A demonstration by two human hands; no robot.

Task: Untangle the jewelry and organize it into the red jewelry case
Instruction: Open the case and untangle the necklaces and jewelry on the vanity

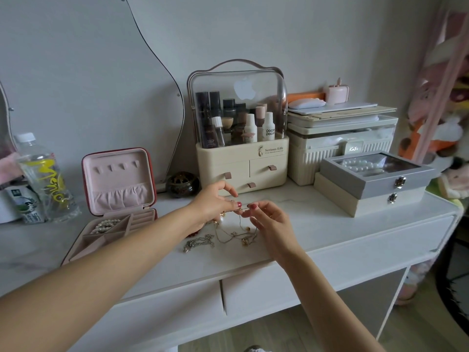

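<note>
The red jewelry case [119, 179] stands open at the left of the white desk, its pink lid upright. A pearl strand [105, 226] lies in one of its compartments. Just right of the case, a tangle of thin gold chains [237, 235] hangs from my fingers down onto the desk. My left hand [214, 203] pinches one end of a chain and my right hand [266, 219] pinches it a few centimetres to the right, lifted slightly above the desk. A separate silver chain heap [199, 243] lies on the desk in front of the tangle.
A cream cosmetics organizer [241, 163] with drawers stands right behind my hands. Stacked grey and cream boxes [373, 184] sit to the right. A round dark jar [182, 184] sits between the case and the organizer. Water bottles [43, 179] stand at the far left.
</note>
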